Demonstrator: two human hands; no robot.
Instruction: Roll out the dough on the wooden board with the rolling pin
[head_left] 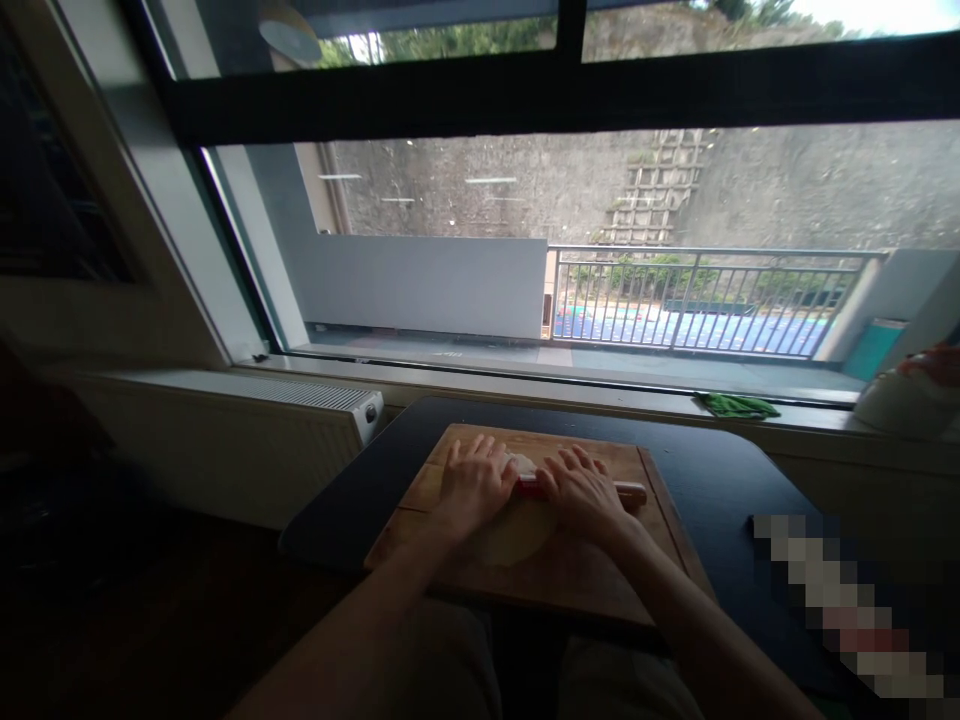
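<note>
A rolling pin (631, 494) lies crosswise on a wooden cutting board (592, 585), over a flat pale round of dough (517, 537). My left hand (478, 482) rests palm down at the pin's left part, fingers stretched forward and apart. On its right part lies my right hand (586, 488), also flat with spread fingers. Between the hands a red section of the pin shows, with a pale bit of dough just beyond it. Both hands cover much of the pin, and its left end is hidden. My forearms hide the dough's side edges.
The board lies on a dark table (712, 470) with rounded corners, against a window sill (525, 385). A green cloth (739, 405) is on the sill. A white radiator (247, 440) stands at the left. A blurred-out item (847, 610) lies on the table's right side.
</note>
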